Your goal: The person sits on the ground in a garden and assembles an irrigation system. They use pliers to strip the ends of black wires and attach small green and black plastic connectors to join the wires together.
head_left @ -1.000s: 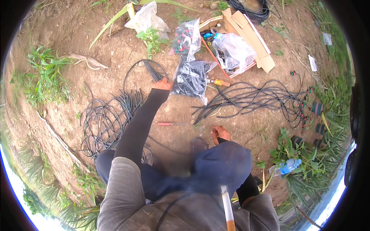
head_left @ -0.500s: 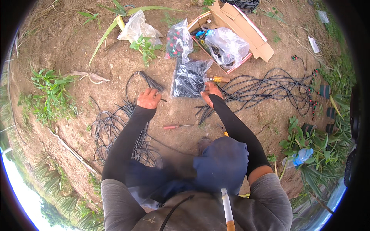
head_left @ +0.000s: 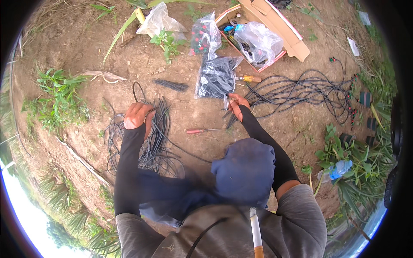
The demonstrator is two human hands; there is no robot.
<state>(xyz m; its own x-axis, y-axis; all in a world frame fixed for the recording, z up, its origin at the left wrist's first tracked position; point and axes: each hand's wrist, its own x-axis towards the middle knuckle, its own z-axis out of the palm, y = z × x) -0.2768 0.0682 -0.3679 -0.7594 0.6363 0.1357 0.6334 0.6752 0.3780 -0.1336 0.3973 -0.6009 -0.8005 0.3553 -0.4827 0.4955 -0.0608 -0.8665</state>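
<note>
My left hand [head_left: 140, 115] is closed around a thin black tube [head_left: 134, 89], which loops up above the fingers. Beneath that hand lies a loose heap of black tubing [head_left: 160, 142]. My right hand [head_left: 238, 105] has its fingers curled at the lower right corner of a clear plastic bag [head_left: 215, 79] full of small black parts. Whatever sits between those fingertips is too small to make out. Between the hands and closer to me, a red-handled screwdriver [head_left: 195, 131] rests on the soil. A bundle of short black tubes [head_left: 171, 84] lies left of the bag.
An open cardboard box [head_left: 292, 36] holds a clear bag and tools. A yellow-handled screwdriver [head_left: 250, 78] lies beside long black tubes [head_left: 297, 92] spread to the right. Behind are a bag of red and black fittings [head_left: 202, 36] and a crumpled bag [head_left: 161, 21]. Plants edge both sides.
My left hand has moved left and closer to me, from the bundle of short tubes to the tubing heap. My right hand stays by the bag, slightly nearer me. The view has shifted a little.
</note>
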